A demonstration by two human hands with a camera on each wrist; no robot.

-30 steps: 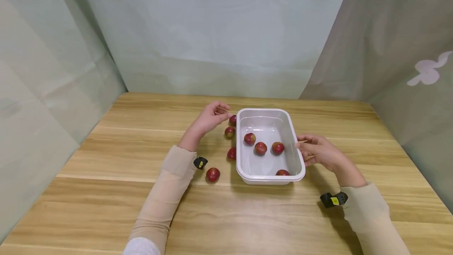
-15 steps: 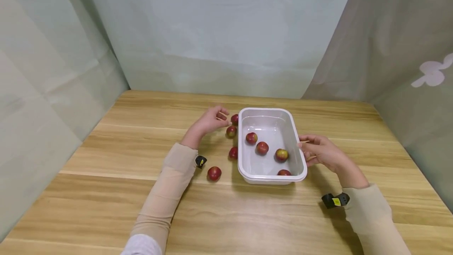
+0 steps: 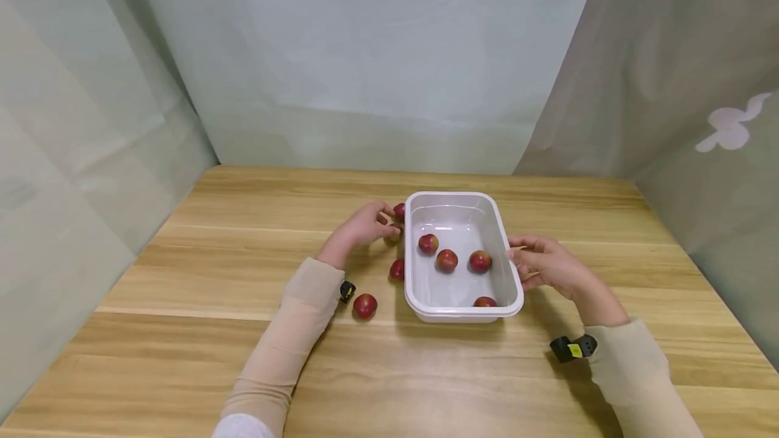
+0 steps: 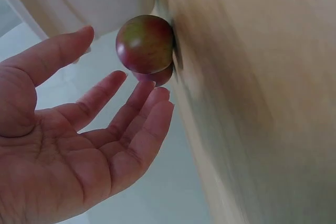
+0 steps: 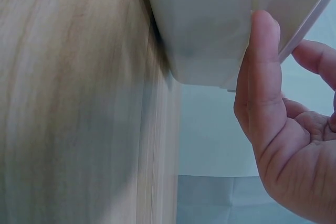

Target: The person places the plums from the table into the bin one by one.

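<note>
1. A white plastic tub [image 3: 460, 309] stands near the middle of the wooden desk [image 3: 182, 357], a little toward the far edge, with its long sides running from the near edge to the far edge.
2. 4 small red fruits lie inside the tub: 3 in a row across its middle [image 3: 447, 259] and 1 against its near wall [image 3: 485, 301].
3. The left hand [image 3: 364, 225] rests on the desk just beside the tub's left far corner, its fingers spread and relaxed, gripping nothing.
4. In the left wrist view, the fingertips [image 4: 157, 95] of that hand reach up to a red and green fruit [image 4: 145, 44] lying on the desk; whether they touch it, I cannot tell.
5. 2 more fruits sit on the desk along the tub's left side: 1 by the far corner [image 3: 399, 210] and 1 by the middle of the wall [image 3: 397, 269].
6. Another fruit [image 3: 365, 305] lies further left, near the left sleeve [image 3: 292, 330].
7. The right hand [image 3: 544, 263] is at the tub's right wall, fingers loosely bent, and its thumb [image 5: 262, 77] presses against the wall under the rim.
</note>
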